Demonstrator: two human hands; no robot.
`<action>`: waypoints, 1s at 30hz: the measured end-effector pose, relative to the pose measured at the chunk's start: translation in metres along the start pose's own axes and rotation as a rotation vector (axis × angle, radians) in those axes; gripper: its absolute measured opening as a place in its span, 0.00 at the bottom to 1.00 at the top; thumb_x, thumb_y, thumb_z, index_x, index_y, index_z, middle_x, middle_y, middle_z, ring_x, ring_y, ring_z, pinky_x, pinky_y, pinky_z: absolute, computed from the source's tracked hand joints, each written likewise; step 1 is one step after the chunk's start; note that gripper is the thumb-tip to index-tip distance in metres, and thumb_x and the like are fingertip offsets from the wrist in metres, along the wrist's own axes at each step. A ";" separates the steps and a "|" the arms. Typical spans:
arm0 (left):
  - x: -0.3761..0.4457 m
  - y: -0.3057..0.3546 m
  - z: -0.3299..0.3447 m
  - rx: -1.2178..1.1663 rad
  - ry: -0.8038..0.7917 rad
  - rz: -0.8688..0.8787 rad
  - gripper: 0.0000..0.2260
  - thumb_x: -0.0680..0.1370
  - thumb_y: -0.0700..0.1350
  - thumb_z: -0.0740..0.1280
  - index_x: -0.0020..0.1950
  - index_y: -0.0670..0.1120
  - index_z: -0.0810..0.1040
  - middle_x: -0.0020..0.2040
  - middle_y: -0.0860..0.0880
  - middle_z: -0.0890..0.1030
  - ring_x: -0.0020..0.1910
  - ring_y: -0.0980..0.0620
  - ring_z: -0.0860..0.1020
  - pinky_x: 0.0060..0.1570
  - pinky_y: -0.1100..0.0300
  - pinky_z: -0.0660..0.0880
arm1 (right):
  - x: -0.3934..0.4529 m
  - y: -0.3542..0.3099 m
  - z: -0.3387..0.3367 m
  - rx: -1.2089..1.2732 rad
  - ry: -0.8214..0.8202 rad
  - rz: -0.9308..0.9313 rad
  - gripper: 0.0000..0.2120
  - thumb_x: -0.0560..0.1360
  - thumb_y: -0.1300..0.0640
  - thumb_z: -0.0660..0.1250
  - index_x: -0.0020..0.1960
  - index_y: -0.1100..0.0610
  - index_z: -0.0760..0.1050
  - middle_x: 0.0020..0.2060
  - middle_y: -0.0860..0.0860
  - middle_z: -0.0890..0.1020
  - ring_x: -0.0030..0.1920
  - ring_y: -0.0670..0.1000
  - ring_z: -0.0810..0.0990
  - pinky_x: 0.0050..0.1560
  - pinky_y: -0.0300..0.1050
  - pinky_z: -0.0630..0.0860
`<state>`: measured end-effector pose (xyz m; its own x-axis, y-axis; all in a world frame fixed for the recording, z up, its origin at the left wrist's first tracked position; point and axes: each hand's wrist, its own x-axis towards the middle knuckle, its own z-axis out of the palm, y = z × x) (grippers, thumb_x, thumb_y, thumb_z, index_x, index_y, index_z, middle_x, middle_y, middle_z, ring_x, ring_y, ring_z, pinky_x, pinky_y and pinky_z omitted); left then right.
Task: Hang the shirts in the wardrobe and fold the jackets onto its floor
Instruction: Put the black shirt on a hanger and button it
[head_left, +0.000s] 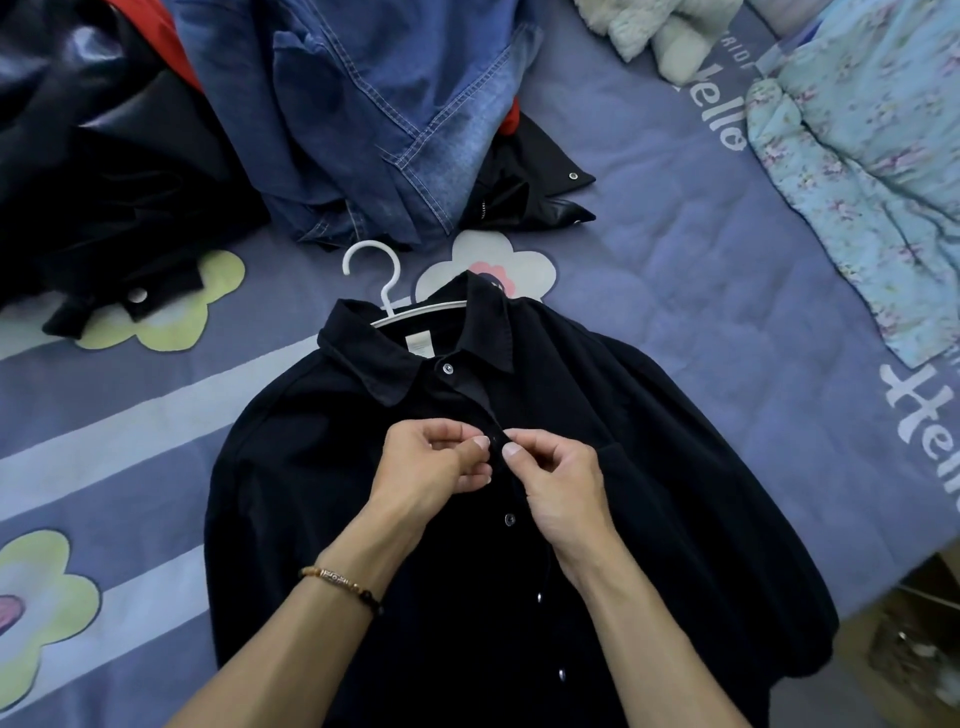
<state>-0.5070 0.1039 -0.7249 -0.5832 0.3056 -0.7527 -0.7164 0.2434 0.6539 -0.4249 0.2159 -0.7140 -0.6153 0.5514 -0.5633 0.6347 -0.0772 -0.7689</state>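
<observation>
Two hands meet at the front placket of a black button-up collared shirt (597, 441) lying flat on the purple flower-printed bed cover (701, 249). The left hand (431, 467) and the right hand (558, 483) each have curled fingers (480, 443) pinching the shirt's placket edge between thumb and forefinger, the fingertips almost touching. Just beyond the fingers, the collar sits on a white plastic hanger (384, 291) whose hook lies on the cover. One dark round button (509, 519) shows just below the fingers. Farther beyond the fingers lies a crumpled blue denim jacket (363, 104); a black shiny jacket (93, 182) lies to their left, well apart. A beaded bracelet (343, 584) circles the left wrist
</observation>
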 end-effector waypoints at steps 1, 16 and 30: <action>0.001 0.000 -0.001 0.017 0.001 0.006 0.01 0.76 0.35 0.72 0.44 0.38 0.83 0.35 0.44 0.83 0.33 0.52 0.83 0.38 0.60 0.81 | 0.000 -0.001 0.001 -0.020 -0.002 -0.016 0.10 0.77 0.59 0.69 0.45 0.43 0.81 0.45 0.42 0.84 0.49 0.36 0.81 0.49 0.28 0.75; 0.002 0.000 0.000 0.167 0.016 0.095 0.02 0.76 0.37 0.72 0.43 0.42 0.83 0.36 0.45 0.84 0.34 0.52 0.84 0.37 0.61 0.80 | 0.002 0.002 0.007 -0.130 0.098 -0.108 0.04 0.72 0.60 0.73 0.46 0.53 0.84 0.38 0.45 0.84 0.40 0.40 0.82 0.41 0.31 0.76; 0.004 -0.001 0.005 0.490 0.063 0.240 0.05 0.76 0.41 0.71 0.41 0.49 0.82 0.34 0.51 0.83 0.31 0.55 0.83 0.37 0.55 0.83 | 0.006 0.003 0.000 0.077 0.081 0.080 0.05 0.77 0.57 0.69 0.49 0.49 0.83 0.46 0.46 0.85 0.49 0.44 0.84 0.53 0.40 0.80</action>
<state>-0.5061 0.1096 -0.7280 -0.7406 0.3534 -0.5716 -0.3073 0.5783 0.7557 -0.4266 0.2186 -0.7200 -0.5225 0.6064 -0.5994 0.6405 -0.1849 -0.7454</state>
